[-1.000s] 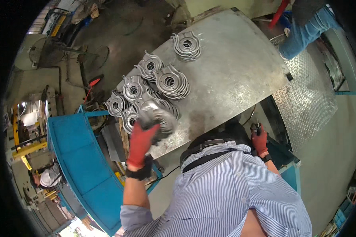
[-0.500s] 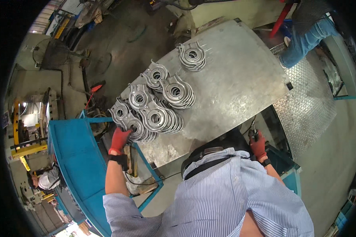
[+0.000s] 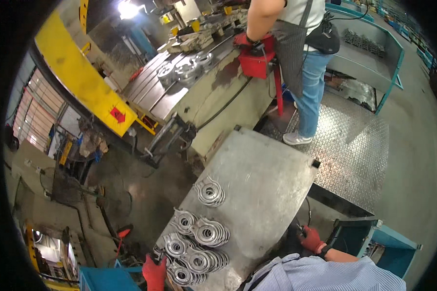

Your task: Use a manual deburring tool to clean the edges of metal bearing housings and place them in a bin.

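Note:
My left hand [image 3: 154,272], in a red glove, is at the near left corner of the metal table [image 3: 257,169]. Its fingers are closed around the edge of a ringed metal bracket [image 3: 159,253], partly hidden by the glove. Beside it, overlapping stacks of the same grey brackets [image 3: 199,262] run along the table's left side, with a separate stack [image 3: 210,191] farther up. At the table's right edge, my right hand [image 3: 312,240], also red-gloved, is wrapped round a small dark hand tool [image 3: 301,230]. Its exact kind cannot be made out.
Across the table a person [image 3: 301,72] stands on a tread-plate platform [image 3: 352,155] beside a red control box [image 3: 255,63]. A press bed [image 3: 179,92] with shiny metal parts is at the far left, near a yellow guard [image 3: 82,72]. Blue bins [image 3: 388,247] flank me.
My view has tilted up, bringing the press and the person across the table into sight. My left hand stays at the leftmost brackets, and my right hand still holds the tool.

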Demonstrator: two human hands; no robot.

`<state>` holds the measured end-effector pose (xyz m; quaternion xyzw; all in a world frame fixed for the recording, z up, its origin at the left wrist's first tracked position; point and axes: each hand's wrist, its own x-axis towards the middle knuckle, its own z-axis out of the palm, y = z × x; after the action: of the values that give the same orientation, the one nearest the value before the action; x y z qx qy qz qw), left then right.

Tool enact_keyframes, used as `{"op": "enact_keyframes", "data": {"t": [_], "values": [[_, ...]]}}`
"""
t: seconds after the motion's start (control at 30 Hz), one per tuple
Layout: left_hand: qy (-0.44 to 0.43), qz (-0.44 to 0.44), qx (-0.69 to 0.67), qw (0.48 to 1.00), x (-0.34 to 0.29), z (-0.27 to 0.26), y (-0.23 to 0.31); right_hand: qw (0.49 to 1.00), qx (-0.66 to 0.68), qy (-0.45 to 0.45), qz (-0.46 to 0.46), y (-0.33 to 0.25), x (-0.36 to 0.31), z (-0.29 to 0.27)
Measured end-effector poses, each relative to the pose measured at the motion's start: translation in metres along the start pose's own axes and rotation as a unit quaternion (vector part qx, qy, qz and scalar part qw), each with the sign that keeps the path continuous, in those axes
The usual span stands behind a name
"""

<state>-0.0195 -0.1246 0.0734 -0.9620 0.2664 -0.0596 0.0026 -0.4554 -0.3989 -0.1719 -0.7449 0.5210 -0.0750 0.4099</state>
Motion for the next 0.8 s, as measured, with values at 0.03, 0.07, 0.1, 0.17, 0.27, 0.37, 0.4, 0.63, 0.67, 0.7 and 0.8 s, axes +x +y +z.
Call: {"op": "enact_keyframes", "data": {"t": [0.03,0.07,0.1,0.17,0.27,0.37,0.4,0.63,0.67,0.7,0.8], "values": [[0.033,0.027,-0.041,0.998,0.01,-0.022,0.034,0.999,-0.013,0.006,-0.031,0.004,0.002,-0.001],[0.028,0.054,-0.078,0.995,0.022,-0.041,0.063,0.999,-0.017,0.024,-0.041,0.007,0.006,-0.002],[0.025,0.079,-0.11,0.99,0.031,-0.064,0.088,0.998,-0.018,0.038,-0.054,0.003,0.007,-0.006],[0.029,0.133,-0.195,0.971,0.053,-0.093,0.146,0.996,-0.002,0.058,-0.063,0.004,0.01,-0.012],[-0.018,0.152,-0.299,0.942,0.098,-0.113,0.202,0.996,0.053,0.05,-0.05,0.017,0.016,-0.025],[0.053,0.25,-0.26,0.931,0.145,-0.124,0.264,0.997,0.067,0.043,-0.008,0.034,0.023,-0.041],[0.027,0.257,-0.285,0.923,0.163,-0.131,0.292,0.996,0.069,0.054,0.001,0.045,0.024,-0.046],[0.101,0.296,-0.216,0.925,0.31,-0.101,0.414,0.973,-0.019,0.23,-0.025,0.08,0.026,-0.087],[0.126,0.284,-0.179,0.934,0.325,-0.097,0.427,0.976,0.004,0.215,0.006,0.083,0.025,-0.093],[0.15,0.272,-0.144,0.94,0.34,-0.094,0.442,0.978,0.025,0.203,0.038,0.087,0.023,-0.1],[0.179,0.252,-0.018,0.951,0.38,-0.09,0.48,0.97,0.002,0.221,0.096,0.112,0.016,-0.103]]}}
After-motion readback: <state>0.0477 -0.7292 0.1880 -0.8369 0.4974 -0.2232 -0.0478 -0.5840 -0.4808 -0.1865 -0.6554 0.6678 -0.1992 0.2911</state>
